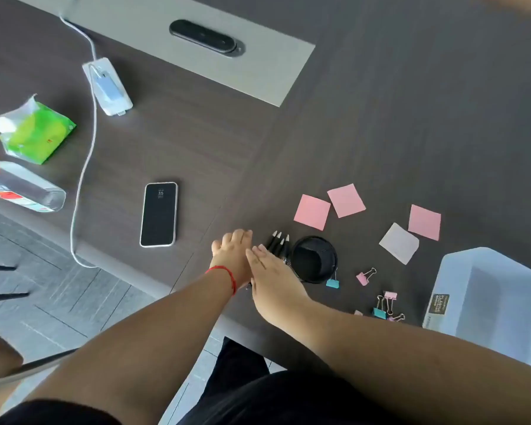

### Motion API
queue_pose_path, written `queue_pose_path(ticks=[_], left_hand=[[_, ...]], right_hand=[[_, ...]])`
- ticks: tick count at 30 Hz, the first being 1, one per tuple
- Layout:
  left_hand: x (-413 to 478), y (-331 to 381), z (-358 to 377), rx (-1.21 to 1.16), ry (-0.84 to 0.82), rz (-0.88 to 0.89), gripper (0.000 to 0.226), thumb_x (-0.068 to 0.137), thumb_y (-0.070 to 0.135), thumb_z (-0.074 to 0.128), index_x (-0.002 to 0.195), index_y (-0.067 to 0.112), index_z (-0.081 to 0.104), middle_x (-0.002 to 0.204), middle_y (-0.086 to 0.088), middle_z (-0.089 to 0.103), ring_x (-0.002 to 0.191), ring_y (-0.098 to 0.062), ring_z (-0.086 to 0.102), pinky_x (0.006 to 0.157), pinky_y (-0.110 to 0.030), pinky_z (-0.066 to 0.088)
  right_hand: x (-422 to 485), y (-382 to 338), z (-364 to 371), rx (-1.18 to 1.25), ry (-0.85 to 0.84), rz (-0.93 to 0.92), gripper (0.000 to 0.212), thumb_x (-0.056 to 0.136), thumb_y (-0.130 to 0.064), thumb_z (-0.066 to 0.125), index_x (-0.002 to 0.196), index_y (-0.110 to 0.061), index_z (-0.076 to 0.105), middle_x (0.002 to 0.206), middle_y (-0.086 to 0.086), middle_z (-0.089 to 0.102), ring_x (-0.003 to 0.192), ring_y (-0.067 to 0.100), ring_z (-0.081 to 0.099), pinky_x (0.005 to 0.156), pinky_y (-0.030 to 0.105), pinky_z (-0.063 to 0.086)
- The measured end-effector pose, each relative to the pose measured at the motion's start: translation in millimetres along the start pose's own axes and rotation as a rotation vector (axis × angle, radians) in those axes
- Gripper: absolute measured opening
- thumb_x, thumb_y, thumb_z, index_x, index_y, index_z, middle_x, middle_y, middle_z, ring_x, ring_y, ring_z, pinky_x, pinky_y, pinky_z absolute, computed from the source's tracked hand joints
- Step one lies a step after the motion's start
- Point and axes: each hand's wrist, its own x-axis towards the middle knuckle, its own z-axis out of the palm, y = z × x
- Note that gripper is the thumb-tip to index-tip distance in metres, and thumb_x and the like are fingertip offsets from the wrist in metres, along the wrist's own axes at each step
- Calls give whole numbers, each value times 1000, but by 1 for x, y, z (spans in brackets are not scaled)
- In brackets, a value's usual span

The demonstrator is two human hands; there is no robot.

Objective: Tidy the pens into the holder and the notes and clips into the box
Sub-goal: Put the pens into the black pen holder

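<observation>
Several black pens [278, 243] with pale tips lie side by side on the dark desk, just left of the empty black mesh holder [314, 259]. My right hand [272, 279] lies flat over the pens' lower ends, fingers straight and together. My left hand [232, 254], with a red string at the wrist, rests palm down against it and holds nothing. Three pink notes [311, 211] [346, 200] [424, 222] and a pale note [399, 243] lie beyond the holder. Loose clips: a teal clip [332, 283], a pink clip [363, 277], a clip cluster [386, 305]. The translucent box [451, 289] stands at right.
A phone [159, 214] lies left of my hands. Farther left are a charger block [108, 87] with a white cable, a green tissue pack [36, 134] and a lying plastic bottle [22, 188]. The desk's front edge runs under my forearms.
</observation>
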Motion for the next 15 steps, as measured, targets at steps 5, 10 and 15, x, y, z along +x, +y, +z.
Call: queue_pose_path(ticks=[5,10,15], left_hand=[[1,-5,8,-170,-17,8,57,83,45,53,131,17,42,131,-3,44,123,-26,40,104,-39,31],[5,-3,7,-190,-64,37,39,87,33,53,119,11,47,124,-8,49,118,-30,46,98,-43,45],[3,7,10,30,-101,7,32,88,18,49,117,6,45,124,-12,50,114,-29,50,87,-39,51]], right_hand=[[0,7,7,116,-43,259,62,91,-13,56,145,-7,26,140,11,41,126,26,47,100,32,42],[4,12,16,28,-187,415,58,98,-35,47,141,-5,23,122,15,57,105,27,62,68,34,48],[18,9,25,31,-216,537,72,98,-47,41,151,-12,7,126,18,52,108,31,60,68,34,42]])
